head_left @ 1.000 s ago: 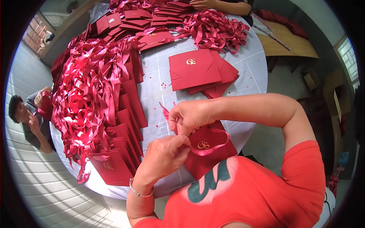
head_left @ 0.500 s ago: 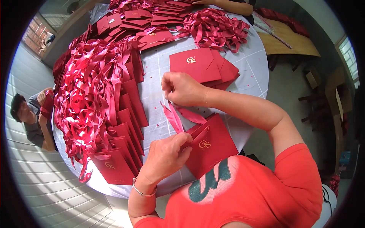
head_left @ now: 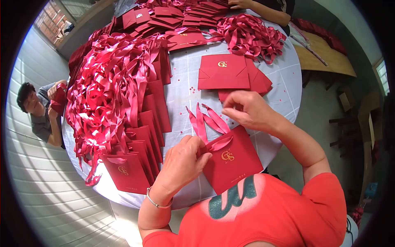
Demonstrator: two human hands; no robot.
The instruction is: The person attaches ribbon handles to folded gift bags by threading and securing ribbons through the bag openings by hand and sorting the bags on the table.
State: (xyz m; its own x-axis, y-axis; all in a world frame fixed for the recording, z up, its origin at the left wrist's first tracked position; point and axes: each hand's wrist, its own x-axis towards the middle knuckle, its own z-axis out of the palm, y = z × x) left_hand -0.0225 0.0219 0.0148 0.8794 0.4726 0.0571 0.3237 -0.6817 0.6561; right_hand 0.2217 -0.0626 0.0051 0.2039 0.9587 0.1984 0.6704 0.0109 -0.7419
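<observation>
The red bag (head_left: 240,161) bears gold lettering (head_left: 227,155) and glossy pink ribbons (head_left: 200,125).

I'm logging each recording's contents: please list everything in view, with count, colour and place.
Tablecloth: 1, whitish, centre
Bag: 1, red, gold lettering, near edge
Bag ribbons: several, pinkish red, its top
Standing bags: several, red, left row
Ribbon mass: uncountable, pinkish red, over standing bags
Flat bags: a few, red, right of centre
Ribbon heap: 1, pinkish red, far right
Far bags: many, red, far edge
Dots: many, red, across cloth
Wooden table: 1, tan, beyond right
Cardboard box: 1, brown, right background
Windows: 2, bright, upper left, right
Other people: 2, dark tops, left, far edge
Shirt: 1, red, person's torso
Bracelet: 1, silvery, left wrist
Left hand: 1, bare, bag's left corner
Right hand: 1, bare, beyond bag
</observation>
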